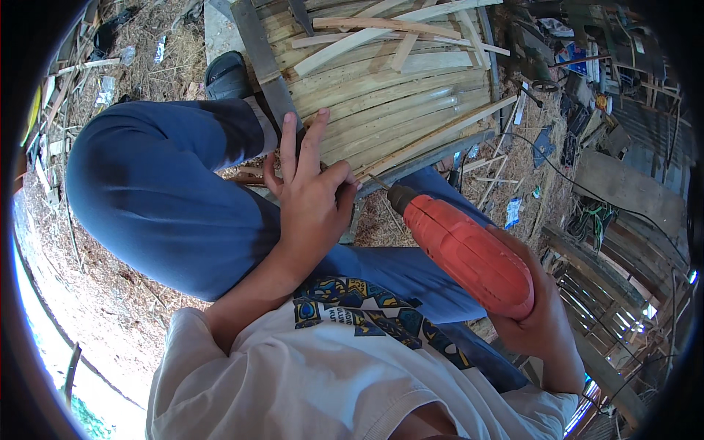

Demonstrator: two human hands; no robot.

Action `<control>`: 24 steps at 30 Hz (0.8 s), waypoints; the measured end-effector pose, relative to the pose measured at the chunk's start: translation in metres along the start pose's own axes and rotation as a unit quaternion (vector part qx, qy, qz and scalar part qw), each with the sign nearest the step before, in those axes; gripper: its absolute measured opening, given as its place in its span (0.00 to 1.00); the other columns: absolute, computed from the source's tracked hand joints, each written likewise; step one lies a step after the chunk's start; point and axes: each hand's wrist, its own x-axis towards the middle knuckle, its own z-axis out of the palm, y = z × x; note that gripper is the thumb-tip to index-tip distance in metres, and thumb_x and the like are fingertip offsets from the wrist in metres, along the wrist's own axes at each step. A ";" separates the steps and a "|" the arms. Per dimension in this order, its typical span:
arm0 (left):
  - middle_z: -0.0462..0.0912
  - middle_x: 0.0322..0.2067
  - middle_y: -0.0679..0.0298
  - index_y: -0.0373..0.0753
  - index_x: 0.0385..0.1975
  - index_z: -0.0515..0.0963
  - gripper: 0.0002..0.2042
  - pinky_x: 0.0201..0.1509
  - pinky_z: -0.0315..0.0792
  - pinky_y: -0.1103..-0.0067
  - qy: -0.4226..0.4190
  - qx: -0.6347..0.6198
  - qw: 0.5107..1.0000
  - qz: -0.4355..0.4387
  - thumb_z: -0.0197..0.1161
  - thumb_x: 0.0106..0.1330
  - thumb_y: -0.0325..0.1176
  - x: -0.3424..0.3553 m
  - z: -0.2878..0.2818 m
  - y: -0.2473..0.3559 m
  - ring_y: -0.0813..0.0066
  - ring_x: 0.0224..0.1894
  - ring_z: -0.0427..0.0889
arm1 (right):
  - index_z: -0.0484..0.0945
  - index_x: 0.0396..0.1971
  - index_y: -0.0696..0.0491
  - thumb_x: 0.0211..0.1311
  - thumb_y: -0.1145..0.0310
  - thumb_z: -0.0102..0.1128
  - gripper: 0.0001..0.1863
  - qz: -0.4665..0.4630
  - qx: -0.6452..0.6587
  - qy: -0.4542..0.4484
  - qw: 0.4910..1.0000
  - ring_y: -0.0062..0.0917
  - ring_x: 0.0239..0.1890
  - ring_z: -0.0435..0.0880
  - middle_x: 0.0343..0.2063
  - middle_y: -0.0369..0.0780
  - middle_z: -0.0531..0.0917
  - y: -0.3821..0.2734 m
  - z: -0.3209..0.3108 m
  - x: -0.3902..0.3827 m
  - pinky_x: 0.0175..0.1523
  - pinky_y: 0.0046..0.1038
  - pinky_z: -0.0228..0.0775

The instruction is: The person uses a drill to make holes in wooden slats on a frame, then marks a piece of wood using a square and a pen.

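My right hand (524,315) is wrapped around the handle end of a red power drill (469,253) with a black chuck. A thin bit (378,180) points from the chuck toward the near end of a narrow wooden strip (440,136). At that end my left hand (312,183) pinches the strip between thumb and forefinger, its other fingers stretched out over the frame. Whether the bit touches the wood I cannot tell. The strip lies along the right side of a slatted wooden panel (396,110) with a darker frame (268,81).
Several loose wooden strips (389,33) lie crosswise on the panel's far part. A black cable (587,180) runs across the right side. Boards (623,187), scraps and litter cover the straw-strewn ground. My bent leg in blue trousers (169,176) is at the left, beside the panel.
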 end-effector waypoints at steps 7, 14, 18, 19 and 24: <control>0.62 0.84 0.57 0.42 0.26 0.83 0.08 0.76 0.46 0.33 -0.001 0.001 1.000 0.001 0.78 0.58 0.29 0.000 -0.001 0.000 0.37 0.87 0.47 | 0.69 0.78 0.52 0.57 0.77 0.67 0.45 0.005 -0.003 0.006 1.000 0.51 0.65 0.86 0.69 0.49 0.83 -0.001 0.002 -0.001 0.68 0.40 0.79; 0.62 0.84 0.57 0.42 0.26 0.83 0.08 0.76 0.47 0.32 -0.001 0.000 1.000 0.000 0.79 0.58 0.29 0.000 0.001 0.000 0.37 0.87 0.48 | 0.68 0.79 0.51 0.57 0.77 0.67 0.45 0.006 0.005 0.013 1.000 0.50 0.65 0.87 0.68 0.49 0.84 0.002 0.003 -0.001 0.68 0.39 0.79; 0.65 0.83 0.57 0.45 0.25 0.85 0.09 0.79 0.45 0.42 0.001 0.007 1.000 -0.010 0.82 0.55 0.29 0.001 -0.001 0.002 0.35 0.87 0.49 | 0.68 0.79 0.52 0.57 0.77 0.67 0.45 0.006 0.002 0.016 1.000 0.50 0.64 0.88 0.67 0.49 0.84 0.002 0.004 -0.001 0.68 0.39 0.79; 0.65 0.83 0.57 0.45 0.25 0.85 0.09 0.79 0.45 0.42 0.002 0.005 1.000 -0.008 0.82 0.55 0.29 0.001 -0.001 0.002 0.35 0.87 0.49 | 0.68 0.79 0.52 0.57 0.77 0.67 0.45 0.003 0.003 0.016 1.000 0.50 0.64 0.88 0.67 0.49 0.84 0.001 0.004 0.000 0.68 0.39 0.79; 0.65 0.83 0.57 0.44 0.25 0.85 0.09 0.79 0.45 0.41 0.003 -0.001 1.000 -0.006 0.82 0.55 0.29 0.000 0.001 0.001 0.35 0.87 0.48 | 0.68 0.79 0.52 0.57 0.78 0.66 0.45 0.003 0.002 0.019 1.000 0.50 0.65 0.87 0.67 0.50 0.84 0.003 0.004 0.000 0.68 0.39 0.78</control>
